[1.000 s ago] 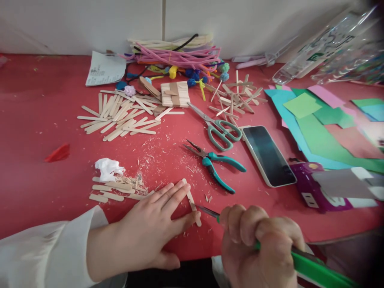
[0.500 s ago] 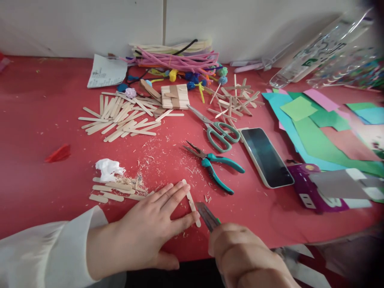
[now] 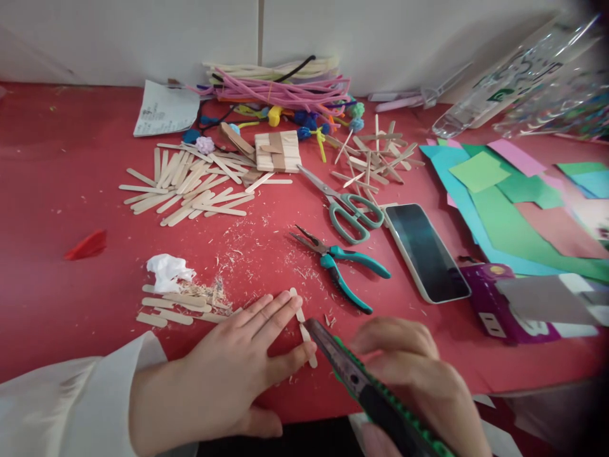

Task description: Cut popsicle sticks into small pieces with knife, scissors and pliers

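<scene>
My left hand (image 3: 233, 368) lies flat with its fingers spread, two fingertips pressing a wooden craft stick (image 3: 307, 346) onto the red table. That stick shows a notch or break near its middle; I cannot tell if it is cut right through. My right hand (image 3: 419, 374) is closed around a green and black utility knife (image 3: 375, 393). The knife's blade tip touches or hovers just beside the stick's middle. Left of my left hand lie short cut sticks (image 3: 176, 315), wood shavings (image 3: 214, 295) and a crumpled white tissue (image 3: 169, 273).
Teal-handled pliers (image 3: 340, 260), scissors (image 3: 352, 216) and a phone (image 3: 428, 254) lie ahead to the right. Loose craft sticks (image 3: 190, 184) and pipe cleaners (image 3: 280, 92) are at the back. Coloured paper (image 3: 499, 209) and a purple packet (image 3: 495, 304) lie right.
My right hand has turned, showing more of the knife's body, and the blade tip has moved left to the stick's middle. The stick now looks notched or broken there.
</scene>
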Available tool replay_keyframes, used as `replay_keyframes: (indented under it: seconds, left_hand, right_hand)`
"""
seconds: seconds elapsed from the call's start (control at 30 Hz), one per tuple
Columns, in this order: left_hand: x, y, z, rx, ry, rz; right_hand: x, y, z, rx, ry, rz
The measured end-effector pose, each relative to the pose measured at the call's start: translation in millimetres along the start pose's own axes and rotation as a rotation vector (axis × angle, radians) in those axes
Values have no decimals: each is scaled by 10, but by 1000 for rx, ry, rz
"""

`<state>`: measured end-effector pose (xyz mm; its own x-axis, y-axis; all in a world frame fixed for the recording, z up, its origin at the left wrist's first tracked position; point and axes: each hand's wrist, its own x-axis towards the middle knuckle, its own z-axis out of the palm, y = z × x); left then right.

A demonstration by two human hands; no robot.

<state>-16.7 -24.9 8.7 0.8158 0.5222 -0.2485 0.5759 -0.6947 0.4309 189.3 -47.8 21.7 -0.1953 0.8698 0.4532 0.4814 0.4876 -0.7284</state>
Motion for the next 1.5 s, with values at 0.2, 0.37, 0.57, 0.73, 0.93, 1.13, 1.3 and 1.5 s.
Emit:
replay_keyframes:
  seconds: [0.2,0.37,0.57,0.73,0.93,1.13,1.3,1.5]
  left_hand:
    - [34,18,-61,6,-33,-26]
    - [31,24,-77,-8,-62,-52]
    - [27,9,-4,-17,-43,-43]
    - [29,0,13,-23,-24,-32]
    - [9,10,-2,-12,-12,-32]
    - [2,26,8,-15,34,-15]
    - [3,41,6,-13,1,-24]
    - [22,70,8,19,-14,-37]
  right_hand:
    - [-59,-34,-35,19,-134,385]
    - [-129,-71,-24,-89,-89,312]
    - [-207,-67,4,-223,-103,143]
    - [-212,-36,-3,-249,-129,93]
    - [-187,15,-32,-254,-187,45]
    - [-133,-25,-26,-241,-215,33]
    - [-83,-52,24,-130,-86,314]
    - [-147,-92,150,-94,32,377]
